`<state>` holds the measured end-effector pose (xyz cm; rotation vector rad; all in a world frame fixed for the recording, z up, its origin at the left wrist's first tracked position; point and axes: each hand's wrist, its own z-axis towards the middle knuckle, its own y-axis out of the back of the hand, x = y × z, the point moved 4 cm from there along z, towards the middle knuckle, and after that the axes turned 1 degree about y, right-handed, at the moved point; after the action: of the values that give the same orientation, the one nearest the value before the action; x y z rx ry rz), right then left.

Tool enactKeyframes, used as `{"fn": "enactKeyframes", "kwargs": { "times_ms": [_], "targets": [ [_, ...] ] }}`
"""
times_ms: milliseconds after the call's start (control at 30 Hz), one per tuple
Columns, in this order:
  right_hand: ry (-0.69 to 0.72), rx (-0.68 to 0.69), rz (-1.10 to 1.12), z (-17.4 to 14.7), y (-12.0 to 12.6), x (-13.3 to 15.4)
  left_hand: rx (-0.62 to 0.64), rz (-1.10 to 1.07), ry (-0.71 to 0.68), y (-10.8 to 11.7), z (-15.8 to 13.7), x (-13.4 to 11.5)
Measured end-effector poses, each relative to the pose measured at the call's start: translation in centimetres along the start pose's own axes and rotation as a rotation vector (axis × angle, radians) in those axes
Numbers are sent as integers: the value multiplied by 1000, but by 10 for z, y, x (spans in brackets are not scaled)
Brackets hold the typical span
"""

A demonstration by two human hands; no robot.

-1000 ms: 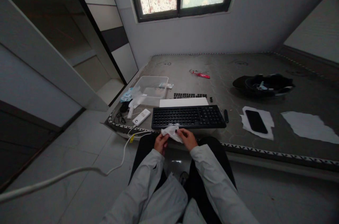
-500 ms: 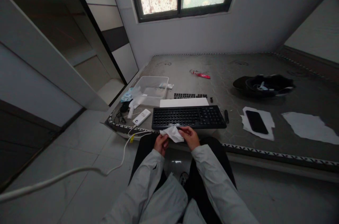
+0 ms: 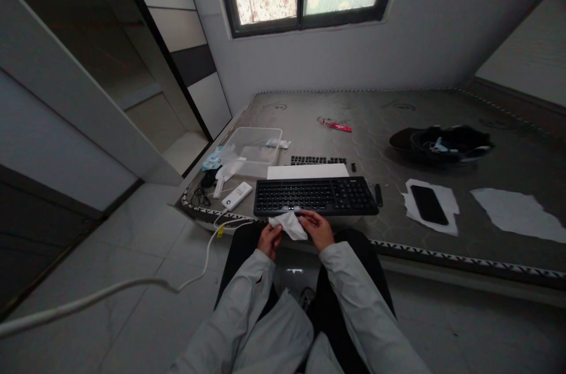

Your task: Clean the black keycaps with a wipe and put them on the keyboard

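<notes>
- Your left hand [image 3: 269,239] pinches a crumpled white paper tissue [image 3: 289,225], just before the wide black plastic keyboard [image 3: 315,196].
- Your right hand [image 3: 317,231], fingers bunched, has drawn slightly right from 1 second ago, baring more tissue.
- The left seems to steady the tissue; whether the right grips something small and dark, I cannot tell.

A thin white tissue [image 3: 289,226], creased and loosely folded, is being held up aslant, its lower corner drooping just off the near side of a black keyboard [image 3: 313,196]. The keyboard, long and with a number block at its right end, is lying face up along the front edge of the grey mattress [image 3: 367,108].
</notes>
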<state>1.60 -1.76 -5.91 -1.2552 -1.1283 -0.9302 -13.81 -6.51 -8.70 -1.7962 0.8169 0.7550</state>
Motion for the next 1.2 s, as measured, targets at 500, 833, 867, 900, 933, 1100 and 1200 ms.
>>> {"fn": "enactKeyframes", "kwargs": {
  "times_ms": [500,833,867,900,933,1100,1200],
  "targets": [
    [-32,-10,-70,-2,0,6,-21,-6,6,4,2,3],
    [-39,-9,-65,-2,-3,5,-13,-11,1,2,1,0],
    [-38,-8,-65,-3,-3,5,-13,-11,2,2,1,-1],
    [-38,-8,-63,-3,-3,6,-12,-11,2,1,0,-1],
    [-40,-7,-60,-3,-4,6,-12,-11,3,1,0,-1],
    [-34,11,-45,-4,-4,8,-18,-10,1,0,-1,-2],
    [-32,20,-49,-4,-4,7,-17,-9,1,0,-1,-2]
  ]
}}
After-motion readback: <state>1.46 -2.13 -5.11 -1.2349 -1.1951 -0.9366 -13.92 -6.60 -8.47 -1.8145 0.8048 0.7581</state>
